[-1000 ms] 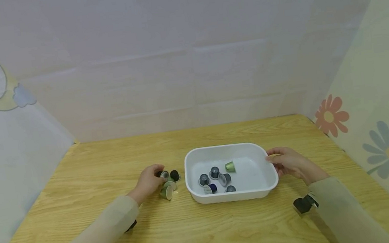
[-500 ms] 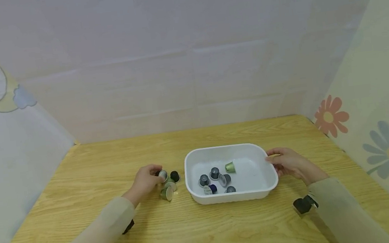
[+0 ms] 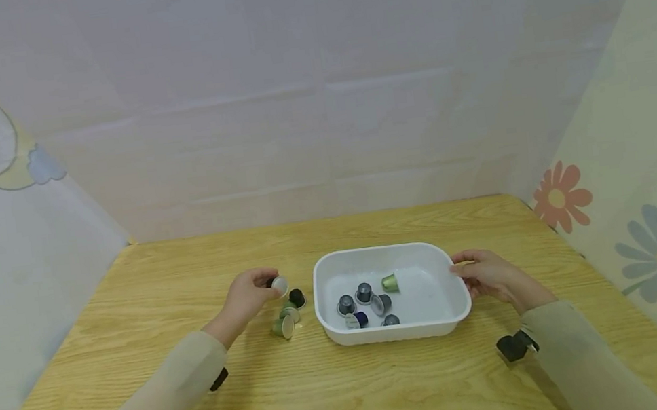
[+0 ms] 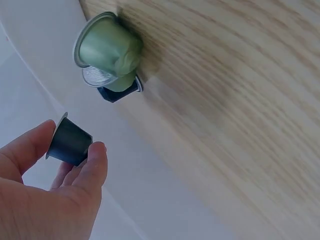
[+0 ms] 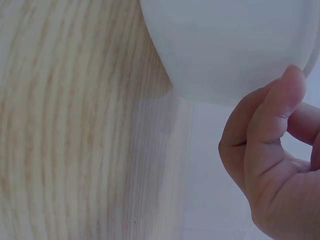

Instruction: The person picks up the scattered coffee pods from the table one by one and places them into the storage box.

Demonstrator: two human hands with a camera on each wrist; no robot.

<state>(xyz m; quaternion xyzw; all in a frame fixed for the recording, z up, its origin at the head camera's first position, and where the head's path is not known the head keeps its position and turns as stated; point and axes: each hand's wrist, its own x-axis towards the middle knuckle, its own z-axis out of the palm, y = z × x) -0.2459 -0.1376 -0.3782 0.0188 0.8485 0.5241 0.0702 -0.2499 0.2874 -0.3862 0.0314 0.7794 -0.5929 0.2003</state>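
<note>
My left hand (image 3: 243,303) pinches a dark coffee capsule (image 4: 70,142) between thumb and fingers, its pale lid facing right in the head view. The capsule is lifted above the table, just behind a small cluster on the left. That cluster has green capsules (image 4: 111,45) lying on their sides and a black capsule (image 3: 297,297). To the right stands a white plastic bin (image 3: 396,333). My right hand (image 3: 487,273) grips the bin's right rim; in the right wrist view its curled fingers (image 5: 267,122) lie against the bin's outer wall.
Several dark grey capsules (image 3: 364,291) lie in the bin's left half, along with a blue capsule (image 3: 361,318) and a light green capsule (image 3: 390,283). The wooden table (image 3: 352,400) meets fabric walls (image 3: 319,131) at the back and sides.
My left hand has raised the dark capsule off the cluster, slightly up and away, and its lid now shows more fully. The right hand and the bin stay in place.
</note>
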